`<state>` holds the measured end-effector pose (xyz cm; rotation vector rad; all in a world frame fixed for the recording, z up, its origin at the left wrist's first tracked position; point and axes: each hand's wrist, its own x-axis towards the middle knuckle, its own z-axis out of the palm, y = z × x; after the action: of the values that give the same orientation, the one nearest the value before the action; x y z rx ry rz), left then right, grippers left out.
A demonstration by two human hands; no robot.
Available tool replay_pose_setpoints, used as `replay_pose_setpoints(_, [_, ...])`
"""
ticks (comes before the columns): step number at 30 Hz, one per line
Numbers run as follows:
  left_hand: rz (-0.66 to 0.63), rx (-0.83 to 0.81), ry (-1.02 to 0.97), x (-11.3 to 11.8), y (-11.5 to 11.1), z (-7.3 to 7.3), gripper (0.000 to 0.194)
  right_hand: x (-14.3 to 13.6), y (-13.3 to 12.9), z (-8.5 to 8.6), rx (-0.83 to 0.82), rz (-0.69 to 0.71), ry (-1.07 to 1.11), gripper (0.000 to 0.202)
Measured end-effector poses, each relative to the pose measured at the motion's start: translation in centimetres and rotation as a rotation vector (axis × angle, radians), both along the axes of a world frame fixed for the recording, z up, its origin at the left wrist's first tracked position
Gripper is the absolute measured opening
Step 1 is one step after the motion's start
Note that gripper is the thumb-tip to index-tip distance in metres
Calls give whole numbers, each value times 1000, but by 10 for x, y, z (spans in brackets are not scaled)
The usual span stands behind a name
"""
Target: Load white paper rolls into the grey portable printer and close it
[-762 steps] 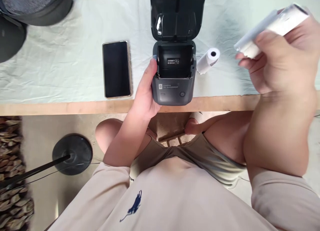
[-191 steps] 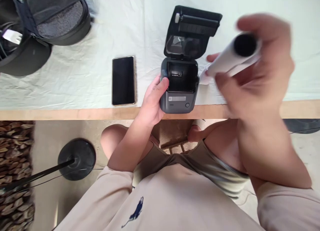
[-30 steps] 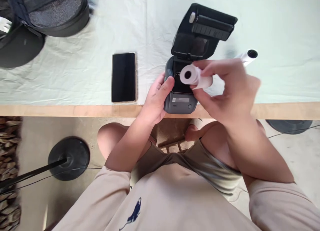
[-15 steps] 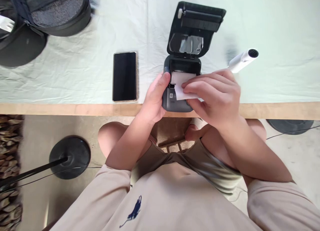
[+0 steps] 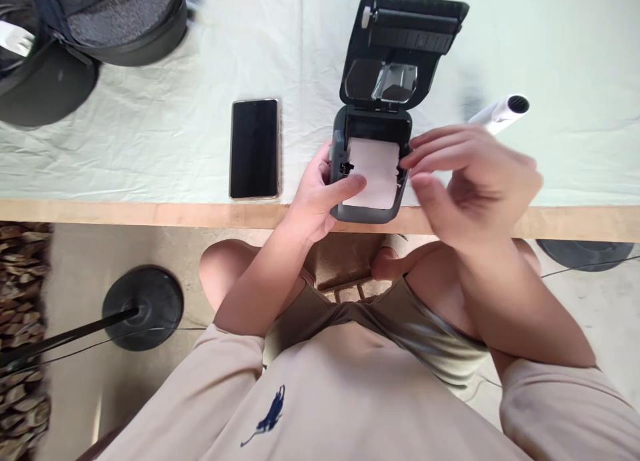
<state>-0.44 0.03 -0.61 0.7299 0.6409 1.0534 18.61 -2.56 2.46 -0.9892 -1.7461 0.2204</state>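
A small dark grey label printer (image 5: 369, 211) stands at the table's front edge with its lid (image 5: 405, 44) swung up and back. A white paper roll (image 5: 374, 169) lies in its open bay, the loose end drawn forward over the front. My left hand (image 5: 316, 200) grips the printer's left side, thumb pressing on the paper's left edge. My right hand (image 5: 470, 181) hovers just right of the printer, fingers spread and blurred, holding nothing. A second white roll (image 5: 500, 112) lies on the cloth behind my right hand.
A black phone (image 5: 255, 148) lies face up left of the printer. An open black case (image 5: 90, 28) sits at the back left. A pale cloth (image 5: 150, 134) covers the wooden table (image 5: 150, 213). Round black stand bases (image 5: 143, 308) rest on the floor.
My right hand put the roll into the printer bay, pulled its end forward, then let go and drew back to the right. My left thumb moved onto the paper.
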Motion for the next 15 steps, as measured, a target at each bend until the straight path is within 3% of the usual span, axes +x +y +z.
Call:
replay_pose_setpoints(2, [15, 7, 54, 1, 0, -1, 45, 4, 4, -5, -48, -82, 78, 11])
replay_pose_setpoints(4, [35, -2, 84, 1, 0, -2, 50, 8, 7, -12, -141, -96, 88, 20])
replay_pose_setpoints(9, [47, 1, 107, 2, -1, -1, 54, 11, 8, -22, -380, 44, 140, 39])
replay_pose_setpoints(15, [61, 24, 106, 2, -2, -2, 53, 6, 5, -22, -421, 121, 142, 50])
